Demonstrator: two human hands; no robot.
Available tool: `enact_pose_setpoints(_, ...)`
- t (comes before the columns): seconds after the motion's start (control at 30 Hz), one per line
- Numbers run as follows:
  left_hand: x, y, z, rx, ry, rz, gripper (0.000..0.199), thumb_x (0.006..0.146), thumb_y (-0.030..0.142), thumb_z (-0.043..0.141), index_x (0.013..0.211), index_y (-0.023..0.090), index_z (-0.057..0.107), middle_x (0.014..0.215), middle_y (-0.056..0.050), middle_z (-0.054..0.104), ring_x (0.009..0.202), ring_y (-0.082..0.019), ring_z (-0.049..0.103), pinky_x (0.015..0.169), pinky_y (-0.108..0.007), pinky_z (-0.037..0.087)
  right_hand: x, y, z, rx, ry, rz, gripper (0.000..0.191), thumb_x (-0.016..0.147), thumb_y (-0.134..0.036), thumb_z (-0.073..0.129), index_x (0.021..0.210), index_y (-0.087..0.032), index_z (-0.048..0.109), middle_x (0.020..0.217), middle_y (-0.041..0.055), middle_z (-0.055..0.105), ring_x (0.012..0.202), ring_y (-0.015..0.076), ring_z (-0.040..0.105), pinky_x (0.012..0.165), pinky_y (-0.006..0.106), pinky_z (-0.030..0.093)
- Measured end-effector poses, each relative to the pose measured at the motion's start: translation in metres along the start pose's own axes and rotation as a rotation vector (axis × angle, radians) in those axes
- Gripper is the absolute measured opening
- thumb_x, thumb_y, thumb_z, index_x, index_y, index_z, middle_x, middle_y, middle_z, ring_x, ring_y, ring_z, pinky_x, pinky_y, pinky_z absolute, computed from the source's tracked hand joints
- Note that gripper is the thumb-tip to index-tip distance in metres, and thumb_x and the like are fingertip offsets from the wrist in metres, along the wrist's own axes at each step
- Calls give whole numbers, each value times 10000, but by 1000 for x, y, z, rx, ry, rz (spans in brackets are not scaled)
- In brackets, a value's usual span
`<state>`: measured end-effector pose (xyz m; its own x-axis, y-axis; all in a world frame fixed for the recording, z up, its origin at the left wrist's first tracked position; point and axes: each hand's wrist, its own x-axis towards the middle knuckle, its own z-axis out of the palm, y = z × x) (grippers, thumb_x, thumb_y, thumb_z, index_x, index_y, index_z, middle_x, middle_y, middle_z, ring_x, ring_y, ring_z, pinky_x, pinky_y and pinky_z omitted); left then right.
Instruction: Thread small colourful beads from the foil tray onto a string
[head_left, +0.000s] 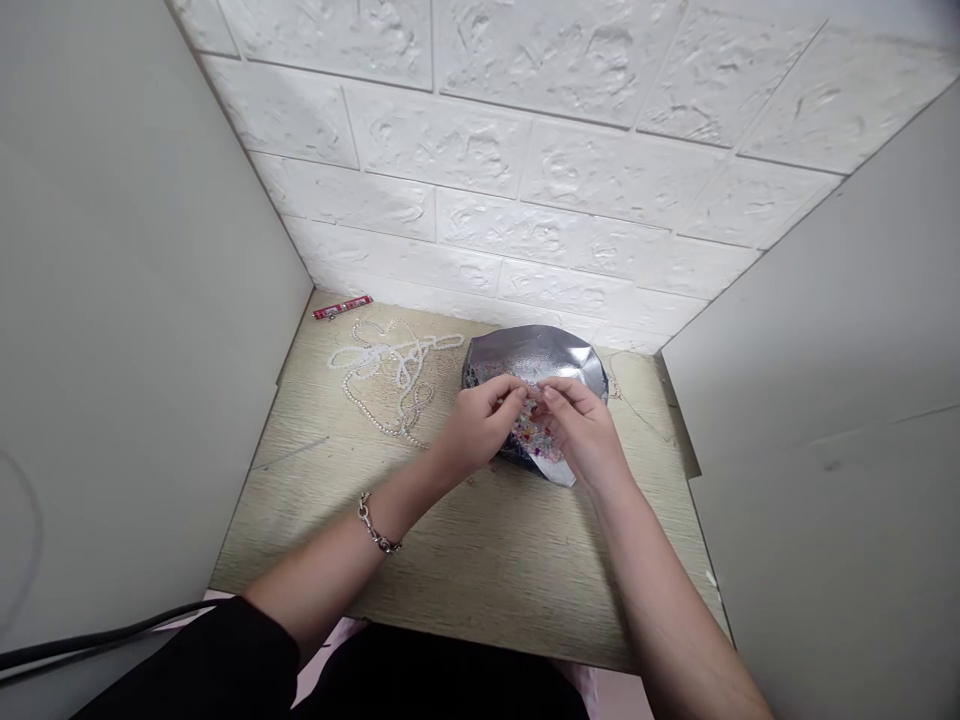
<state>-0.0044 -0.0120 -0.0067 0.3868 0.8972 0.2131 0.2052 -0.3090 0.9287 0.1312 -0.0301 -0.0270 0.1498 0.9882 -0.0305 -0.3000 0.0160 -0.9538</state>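
My left hand (486, 418) and my right hand (583, 425) meet above a silver foil-lined bag (525, 347) that lies open on the table. Thumb and forefinger of each hand are pinched together, almost touching each other. Whatever sits between the fingertips is too small to make out. Under the hands, many small coloured beads (534, 437) are spread over the foil, with red, yellow and clear ones among them. The hands cover part of this pile. Left of the bag lies a tangle of white and silvery bead strands (397, 365).
A red narrow packet (342, 307) lies at the back left corner of the wooden table (465, 560). Thin wire or thread (637, 405) trails right of the bag. A white brick-patterned wall (525, 150) stands behind, with grey panels (825, 450) on both sides.
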Motion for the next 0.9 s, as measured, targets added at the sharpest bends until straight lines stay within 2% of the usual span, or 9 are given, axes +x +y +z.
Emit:
enact_pose_setpoints(0.13, 0, 0, 0, 20, -25, 11, 253, 807, 316, 403, 787, 144, 588, 547, 35, 518, 457, -55, 455, 507, -185, 365, 0, 4, -1, 29, -9, -36, 175, 631, -285, 658, 781, -198, 629, 750, -2, 624, 700, 107, 569, 711, 275, 464)
enact_pose_setpoints(0.33, -1, 0, 0, 103, -12, 101, 290, 825, 295, 391, 672, 132, 576, 568, 15, 551, 523, -60, 483, 535, -175, 375, -1, 3, 2, 48, -64, -15, 153, 637, -293, 653, 769, -215, 657, 705, -5, 636, 649, 100, 566, 693, 279, 475)
enact_pose_setpoints(0.57, -3, 0, 1, 122, 28, 143, 277, 824, 305, 393, 716, 137, 586, 607, 5, 570, 580, -77, 505, 546, -182, 380, -2, 1, 6, 143, -31, 20, 151, 578, -297, 693, 706, -224, 664, 743, -8, 648, 723, 110, 577, 736, 279, 475)
enact_pose_setpoints(0.77, -3, 1, 0, 170, 20, 182, 271, 822, 278, 396, 691, 138, 588, 564, 16, 544, 543, -67, 478, 529, -176, 364, -2, 3, 1, 41, -60, -22, 144, 628, -305, 658, 757, -240, 661, 811, -2, 642, 783, 128, 577, 798, 326, 462)
enact_pose_setpoints(0.9, -2, 1, -1, 188, 21, 188, 260, 818, 268, 399, 741, 145, 614, 619, 11, 589, 574, -70, 503, 551, -176, 372, -1, 6, -3, -92, -63, -111, 167, 663, -323, 624, 806, -242, 656, 867, 11, 626, 838, 149, 569, 806, 340, 459)
